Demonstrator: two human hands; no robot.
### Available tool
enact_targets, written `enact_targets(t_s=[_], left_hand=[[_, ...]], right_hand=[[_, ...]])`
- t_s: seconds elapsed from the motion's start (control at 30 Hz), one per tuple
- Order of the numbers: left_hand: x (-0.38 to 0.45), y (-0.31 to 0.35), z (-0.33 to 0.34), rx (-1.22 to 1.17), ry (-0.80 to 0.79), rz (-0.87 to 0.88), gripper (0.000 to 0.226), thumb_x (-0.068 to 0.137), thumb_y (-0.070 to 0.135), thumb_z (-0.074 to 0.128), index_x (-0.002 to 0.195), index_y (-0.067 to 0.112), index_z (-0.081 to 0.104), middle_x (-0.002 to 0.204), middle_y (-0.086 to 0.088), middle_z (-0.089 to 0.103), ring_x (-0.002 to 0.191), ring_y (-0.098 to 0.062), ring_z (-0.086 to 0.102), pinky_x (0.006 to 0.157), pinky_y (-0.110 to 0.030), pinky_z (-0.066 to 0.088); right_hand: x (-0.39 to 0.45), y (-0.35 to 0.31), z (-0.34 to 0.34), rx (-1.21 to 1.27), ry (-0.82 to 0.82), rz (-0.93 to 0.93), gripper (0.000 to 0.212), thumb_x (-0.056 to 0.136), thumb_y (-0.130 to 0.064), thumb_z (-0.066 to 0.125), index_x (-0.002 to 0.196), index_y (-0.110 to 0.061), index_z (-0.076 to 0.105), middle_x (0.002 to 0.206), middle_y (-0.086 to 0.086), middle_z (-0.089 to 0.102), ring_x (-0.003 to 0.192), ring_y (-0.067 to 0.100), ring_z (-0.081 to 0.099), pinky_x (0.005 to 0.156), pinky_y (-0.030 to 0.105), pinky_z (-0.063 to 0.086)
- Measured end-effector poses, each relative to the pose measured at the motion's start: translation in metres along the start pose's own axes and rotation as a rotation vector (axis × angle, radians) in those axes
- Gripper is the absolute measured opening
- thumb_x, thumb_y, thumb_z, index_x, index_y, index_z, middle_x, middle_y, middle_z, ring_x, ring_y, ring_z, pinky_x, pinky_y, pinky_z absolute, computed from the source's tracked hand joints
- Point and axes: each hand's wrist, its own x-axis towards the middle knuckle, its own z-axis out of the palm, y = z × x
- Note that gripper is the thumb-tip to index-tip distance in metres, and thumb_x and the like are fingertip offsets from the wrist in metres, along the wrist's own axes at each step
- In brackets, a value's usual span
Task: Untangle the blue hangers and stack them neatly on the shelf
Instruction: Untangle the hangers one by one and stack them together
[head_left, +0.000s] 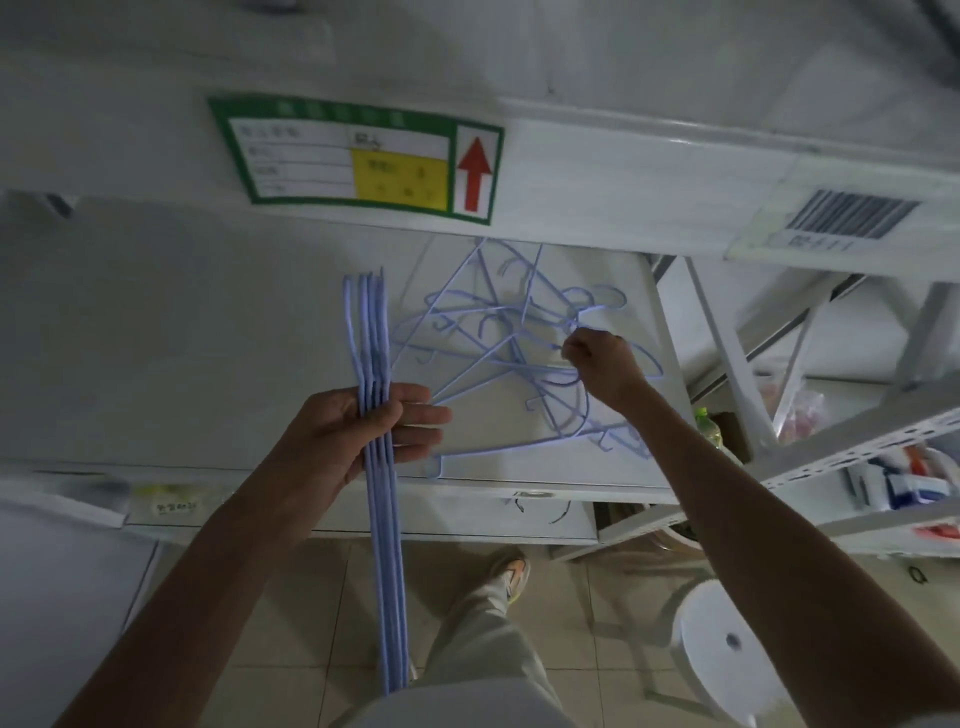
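Note:
My left hand (358, 434) grips a bundle of several blue wire hangers (382, 545), aligned edge-on and held upright in front of the white shelf (182, 338). A tangled heap of blue hangers (488, 338) lies on the shelf surface to the right of the bundle. My right hand (602, 366) is over that heap with its fingers pinched around one hanger near its hook. Part of the heap is hidden behind my right wrist.
The upper shelf beam carries a green-framed label with a red arrow (363, 156) and a barcode sticker (852, 215). A neighbouring rack with boxes (914, 478) stands at right. A white stool (727, 654) and my shoe (511, 569) are on the tiled floor.

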Motion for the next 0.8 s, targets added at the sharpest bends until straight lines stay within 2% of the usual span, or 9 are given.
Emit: enact_targets(t_s=[0.1,0.17,0.23,0.3,0.37,0.43,0.6,0.7,0.8], left_hand=[[-0.006,0.004,-0.002,-0.011,-0.018,0.034,0.038,0.098,0.016,0.05,0.128,-0.003,0.06,0.119,-0.02,0.074,0.108,-0.035,0.073,0.086,-0.032,0.06],[-0.01,0.005,-0.003,-0.002,-0.014,0.043,0.038,0.097,0.017,0.052,0.127,-0.004,0.061,0.117,-0.019,0.075,0.106,-0.035,0.074,0.085,-0.032,0.061],[-0.014,0.007,-0.004,0.045,-0.007,0.042,0.035,0.098,0.017,0.052,0.124,-0.001,0.064,0.116,-0.018,0.075,0.105,-0.034,0.074,0.086,-0.034,0.061],[-0.018,0.009,-0.009,0.109,0.001,0.036,0.029,0.101,0.014,0.051,0.121,-0.001,0.066,0.113,-0.017,0.077,0.104,-0.033,0.075,0.086,-0.032,0.061],[-0.02,0.01,-0.015,0.169,0.02,0.033,0.027,0.104,0.01,0.049,0.12,-0.003,0.066,0.11,-0.016,0.078,0.103,-0.031,0.075,0.084,-0.029,0.061],[-0.024,0.012,-0.02,0.201,0.039,0.03,0.027,0.104,0.013,0.05,0.119,-0.002,0.067,0.109,-0.015,0.078,0.104,-0.03,0.075,0.086,-0.029,0.061],[-0.04,0.016,-0.031,0.187,0.04,0.034,0.025,0.103,0.017,0.053,0.114,0.008,0.073,0.112,-0.017,0.077,0.106,-0.032,0.074,0.091,-0.037,0.06],[-0.058,0.023,-0.048,0.202,0.068,0.054,0.024,0.101,0.019,0.056,0.108,0.013,0.078,0.105,-0.019,0.078,0.103,-0.036,0.075,0.091,-0.042,0.061],[-0.088,0.037,-0.073,0.176,0.09,0.078,0.031,0.089,0.035,0.071,0.107,0.011,0.079,0.1,-0.022,0.078,0.098,-0.037,0.075,0.084,-0.039,0.062]], right_hand=[[-0.025,0.0,-0.023,0.073,-0.004,-0.048,0.016,0.098,-0.008,0.06,0.09,-0.005,0.073,0.083,0.006,0.068,0.084,0.026,0.065,0.07,0.024,0.041],[-0.044,-0.006,-0.034,0.108,-0.022,-0.046,0.015,0.098,-0.008,0.062,0.089,-0.007,0.073,0.075,-0.005,0.064,0.074,0.012,0.06,0.061,0.011,0.036],[-0.062,-0.018,-0.04,0.206,-0.058,-0.002,0.014,0.098,-0.009,0.064,0.088,-0.01,0.073,0.061,-0.016,0.059,0.056,-0.004,0.054,0.055,0.006,0.034],[-0.081,-0.034,-0.042,0.47,-0.102,0.072,0.016,0.097,-0.009,0.065,0.083,-0.009,0.072,0.052,-0.009,0.051,0.041,0.0,0.041,0.044,0.013,0.029],[-0.099,-0.054,-0.042,0.807,-0.153,0.138,0.02,0.098,-0.011,0.065,0.079,-0.007,0.07,0.059,0.008,0.038,0.041,0.011,0.027,0.043,0.022,0.017],[-0.115,-0.074,-0.041,0.945,-0.198,0.128,0.023,0.098,-0.015,0.064,0.076,-0.008,0.068,0.064,0.009,0.032,0.046,0.012,0.021,0.042,0.021,0.016],[-0.137,-0.119,-0.05,1.022,-0.244,0.09,0.025,0.097,-0.024,0.068,0.077,-0.011,0.074,0.065,0.01,0.035,0.044,0.012,0.021,0.039,0.02,0.019],[-0.142,-0.145,-0.064,0.91,-0.238,0.002,0.026,0.09,-0.033,0.072,0.078,-0.012,0.08,0.063,0.011,0.032,0.05,0.015,0.02,0.049,0.03,0.014],[-0.142,-0.161,-0.074,0.811,-0.267,-0.06,0.026,0.092,-0.027,0.071,0.083,-0.003,0.078,0.055,0.009,0.031,0.048,0.016,0.021,0.049,0.027,0.015]])
